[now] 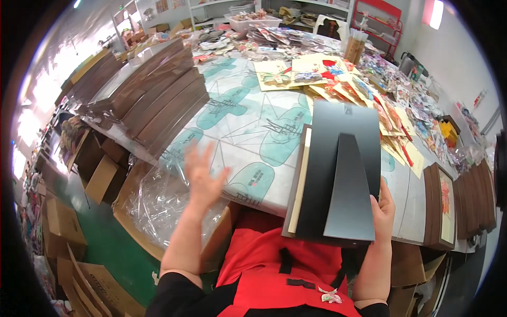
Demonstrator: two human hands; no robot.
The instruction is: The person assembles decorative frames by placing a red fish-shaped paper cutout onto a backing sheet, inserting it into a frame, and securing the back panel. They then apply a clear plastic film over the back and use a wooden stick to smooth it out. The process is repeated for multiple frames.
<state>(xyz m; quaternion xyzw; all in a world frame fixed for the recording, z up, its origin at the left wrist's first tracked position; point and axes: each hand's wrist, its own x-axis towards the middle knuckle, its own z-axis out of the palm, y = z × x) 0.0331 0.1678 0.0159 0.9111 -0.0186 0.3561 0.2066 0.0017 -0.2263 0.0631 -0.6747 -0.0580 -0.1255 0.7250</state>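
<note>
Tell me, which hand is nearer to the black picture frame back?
Right. The right hand grips the black frame back at its right edge; the left hand is raised, open, apart on its left.

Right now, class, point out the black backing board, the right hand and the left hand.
backing board [343,158]: head view, upper flat panel.
right hand [384,211]: head view, back of hand at the board's edge.
left hand [202,177]: head view, open palm, blurred.

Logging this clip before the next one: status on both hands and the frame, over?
Left hand open, raised, empty. Right hand grips black frame back, stand flap facing up. Brown frame beneath it. Nothing in the way.
</note>
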